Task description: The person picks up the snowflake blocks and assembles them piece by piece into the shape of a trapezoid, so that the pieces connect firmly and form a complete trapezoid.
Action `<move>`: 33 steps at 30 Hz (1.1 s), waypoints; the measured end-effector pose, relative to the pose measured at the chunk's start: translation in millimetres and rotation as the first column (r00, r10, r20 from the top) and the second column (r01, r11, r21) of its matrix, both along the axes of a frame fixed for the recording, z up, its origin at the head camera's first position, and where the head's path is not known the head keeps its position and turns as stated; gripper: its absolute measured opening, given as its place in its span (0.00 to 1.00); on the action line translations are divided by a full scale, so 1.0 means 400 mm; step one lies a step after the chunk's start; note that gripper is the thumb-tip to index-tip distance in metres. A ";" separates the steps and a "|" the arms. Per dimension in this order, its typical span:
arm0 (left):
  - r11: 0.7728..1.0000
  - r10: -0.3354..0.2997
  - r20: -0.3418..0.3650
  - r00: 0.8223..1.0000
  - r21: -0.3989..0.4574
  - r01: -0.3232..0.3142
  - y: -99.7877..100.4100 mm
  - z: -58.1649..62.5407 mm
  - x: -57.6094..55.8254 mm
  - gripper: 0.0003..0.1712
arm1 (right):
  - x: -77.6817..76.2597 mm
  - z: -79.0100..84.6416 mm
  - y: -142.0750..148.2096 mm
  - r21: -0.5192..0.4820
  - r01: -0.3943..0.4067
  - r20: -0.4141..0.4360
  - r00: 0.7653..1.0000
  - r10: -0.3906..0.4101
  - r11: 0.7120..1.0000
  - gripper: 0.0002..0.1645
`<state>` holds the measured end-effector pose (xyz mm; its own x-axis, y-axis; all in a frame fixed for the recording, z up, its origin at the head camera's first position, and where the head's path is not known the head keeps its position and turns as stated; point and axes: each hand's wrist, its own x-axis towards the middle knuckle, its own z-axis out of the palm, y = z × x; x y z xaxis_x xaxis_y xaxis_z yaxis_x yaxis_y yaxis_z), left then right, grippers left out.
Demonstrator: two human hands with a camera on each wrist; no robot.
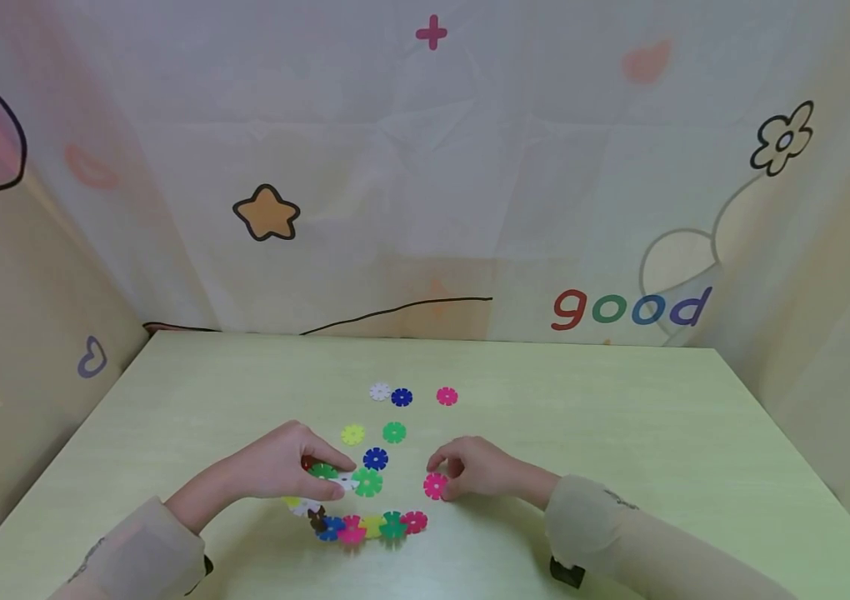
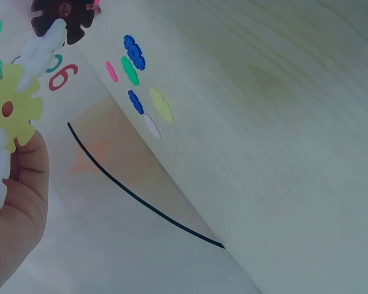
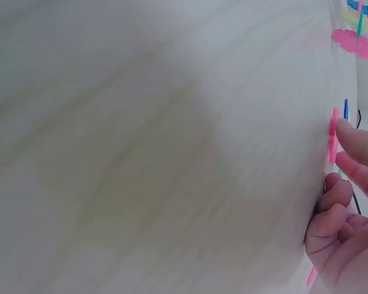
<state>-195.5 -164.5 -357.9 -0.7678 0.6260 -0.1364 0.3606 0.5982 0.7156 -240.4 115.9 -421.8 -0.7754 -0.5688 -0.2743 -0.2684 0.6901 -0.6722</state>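
My left hand (image 1: 282,468) grips one end of a curved chain of interlocked plastic snowflake discs, near a white disc and a green disc (image 1: 368,482). The chain bends round below that hand through blue, pink (image 1: 352,530), yellow and green discs to a pink-red one (image 1: 415,522). In the left wrist view, a yellow disc (image 2: 12,105) and a brown disc (image 2: 62,15) of the chain show by the fingers. To the right, my right hand (image 1: 483,468) pinches a single pink snowflake disc (image 1: 435,486) between thumb and finger, apart from the chain.
Loose discs lie on the table (image 1: 620,433) beyond the hands: a blue one (image 1: 376,458), a green one (image 1: 394,432), a yellow one (image 1: 353,434), and farther back a white (image 1: 379,391), another blue (image 1: 402,397) and a pink (image 1: 447,396). A printed curtain (image 1: 365,167) hangs behind.
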 end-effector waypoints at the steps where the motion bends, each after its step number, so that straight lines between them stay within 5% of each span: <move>1: 1.000 -0.001 -0.003 1.000 -0.001 0.001 0.000 0.000 0.000 0.18 | 0.000 0.000 0.001 0.005 0.000 -0.002 1.000 0.000 1.000 0.16; 8: 1.000 0.008 0.003 1.000 0.004 -0.008 0.001 0.001 0.001 0.18 | 0.008 0.005 -0.001 0.026 0.009 -0.036 0.999 -0.008 1.000 0.13; 18: 0.999 0.019 -0.016 1.000 0.028 -0.019 0.009 -0.009 -0.003 0.18 | 0.010 0.020 0.031 -0.114 0.056 -0.022 0.998 -0.059 0.992 0.08; 25: 0.999 0.052 -0.089 0.995 0.007 -0.052 0.033 -0.012 -0.002 0.21 | 0.021 0.081 0.046 -0.351 0.141 0.095 0.989 -0.115 0.926 0.06; 33: 0.996 0.090 -0.176 0.980 0.011 -0.090 0.078 -0.004 0.011 0.21 | 0.044 0.126 0.040 -0.428 0.160 0.177 0.980 -0.091 0.890 0.10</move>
<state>-191.0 -133.5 -359.4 -0.8329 0.5533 0.0075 0.4256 0.6319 0.6478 -222.9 131.8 -371.5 -0.8183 -0.5582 -0.1371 -0.0729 0.3374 -0.9385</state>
